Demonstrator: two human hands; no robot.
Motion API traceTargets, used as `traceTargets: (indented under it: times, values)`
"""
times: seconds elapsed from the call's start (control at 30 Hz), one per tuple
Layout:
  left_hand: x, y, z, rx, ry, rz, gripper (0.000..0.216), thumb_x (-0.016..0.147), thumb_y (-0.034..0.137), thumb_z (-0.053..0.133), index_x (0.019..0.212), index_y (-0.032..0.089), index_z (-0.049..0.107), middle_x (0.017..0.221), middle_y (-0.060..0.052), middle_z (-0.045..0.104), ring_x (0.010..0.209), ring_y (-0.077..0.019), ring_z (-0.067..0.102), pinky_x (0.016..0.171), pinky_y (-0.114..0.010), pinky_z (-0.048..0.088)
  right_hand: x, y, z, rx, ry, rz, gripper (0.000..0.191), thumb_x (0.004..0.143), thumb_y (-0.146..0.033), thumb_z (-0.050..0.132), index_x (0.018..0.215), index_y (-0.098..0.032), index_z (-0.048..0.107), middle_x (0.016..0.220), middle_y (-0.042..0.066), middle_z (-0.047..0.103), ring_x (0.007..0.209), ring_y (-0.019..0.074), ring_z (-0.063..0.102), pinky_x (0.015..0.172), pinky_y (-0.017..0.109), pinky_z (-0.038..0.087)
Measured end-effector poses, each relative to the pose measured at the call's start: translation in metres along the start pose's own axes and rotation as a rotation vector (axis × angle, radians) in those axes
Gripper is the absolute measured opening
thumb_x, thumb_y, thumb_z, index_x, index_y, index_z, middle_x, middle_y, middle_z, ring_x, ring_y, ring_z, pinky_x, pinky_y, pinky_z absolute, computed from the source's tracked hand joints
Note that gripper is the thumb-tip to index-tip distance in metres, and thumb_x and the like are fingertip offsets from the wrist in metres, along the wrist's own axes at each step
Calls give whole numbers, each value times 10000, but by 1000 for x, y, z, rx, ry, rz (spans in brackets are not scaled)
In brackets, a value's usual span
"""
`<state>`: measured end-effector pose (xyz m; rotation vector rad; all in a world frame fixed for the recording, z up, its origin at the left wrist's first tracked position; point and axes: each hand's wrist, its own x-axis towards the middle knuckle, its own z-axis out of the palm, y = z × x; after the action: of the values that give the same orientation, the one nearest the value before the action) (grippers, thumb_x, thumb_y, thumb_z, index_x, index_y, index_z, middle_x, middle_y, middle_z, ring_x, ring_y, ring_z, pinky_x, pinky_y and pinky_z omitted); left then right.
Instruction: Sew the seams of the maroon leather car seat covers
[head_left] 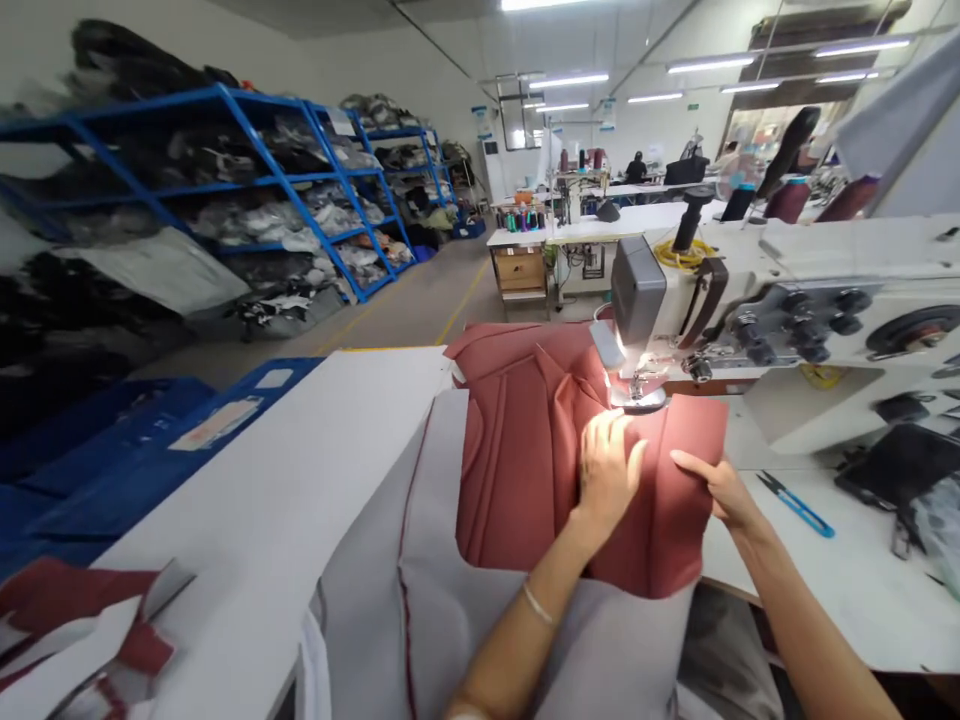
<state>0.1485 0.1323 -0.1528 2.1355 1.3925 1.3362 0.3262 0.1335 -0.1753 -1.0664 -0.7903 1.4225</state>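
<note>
Beneath the lit needle area of a sewing machine (636, 390) lies a dark red upholstery cover (517, 470), stitched in panels, with its grey backing (442, 560) folded out toward me. My left hand (606, 468) rests on the red material just in front of the presser foot, fingers stretched out and thumb apart. At the right edge of the cover, my right hand (724, 488) grips a flat red panel (690, 480). Its thumb lies on top and the other fingers are hidden underneath.
Blue thread snips (796, 504) lie on the white table right of my right hand. Red and grey scraps (90, 640) sit at the lower left, beside blue bins (187, 450). Blue shelves (255, 140) hold bagged material. Thread cones (787, 200) stand behind the machine.
</note>
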Motion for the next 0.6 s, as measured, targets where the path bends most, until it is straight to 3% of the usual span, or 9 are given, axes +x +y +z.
traceTargets:
  times: [0.03,0.13,0.27,0.37,0.47,0.53,0.6]
  values:
    - [16,-3,3,-26,20,32,236,933,321,546,1120,187,597,1166,-117,630,1114,-252,556,1006,-416,423,-4,3,-1,35,18,-20,774,625,-289,850,1323,-171,537,1124,100,679,981,267,659,814,350,579]
    - [51,-13,17,-175,-82,80,143,931,316,559,927,191,629,928,-49,668,887,-186,619,868,-329,495,-7,14,8,144,32,-18,813,600,-252,860,1337,-200,521,1118,71,686,988,260,659,830,356,582]
    - [64,-26,24,-307,-24,31,83,880,250,625,841,191,669,866,-21,692,829,-157,636,817,-286,506,7,20,22,188,-1,69,723,581,-280,863,1241,-172,590,1068,87,698,939,303,670,813,422,578]
    - [64,-32,28,-318,29,5,44,853,212,653,843,192,691,863,-21,689,820,-154,636,786,-281,512,35,7,23,-58,13,-87,530,680,-402,801,1120,-154,644,1112,112,679,995,284,653,910,415,529]
    - [62,-33,37,-275,85,16,68,876,194,627,875,192,695,888,-31,656,846,-156,624,807,-296,510,75,-12,16,-470,226,-422,474,755,-532,696,1050,-165,644,1096,108,674,1057,260,615,1000,398,451]
    - [62,-31,44,-231,127,9,78,887,207,620,878,196,697,902,-37,618,866,-160,611,822,-306,506,102,-21,11,-665,279,-499,454,747,-550,677,966,-153,649,979,110,689,963,258,631,932,385,472]
    - [62,-30,47,-203,148,-2,62,877,204,635,866,200,696,899,-36,584,882,-164,601,843,-312,499,123,-23,5,-759,243,-493,404,740,-529,668,847,-140,648,838,99,685,820,239,636,812,348,497]
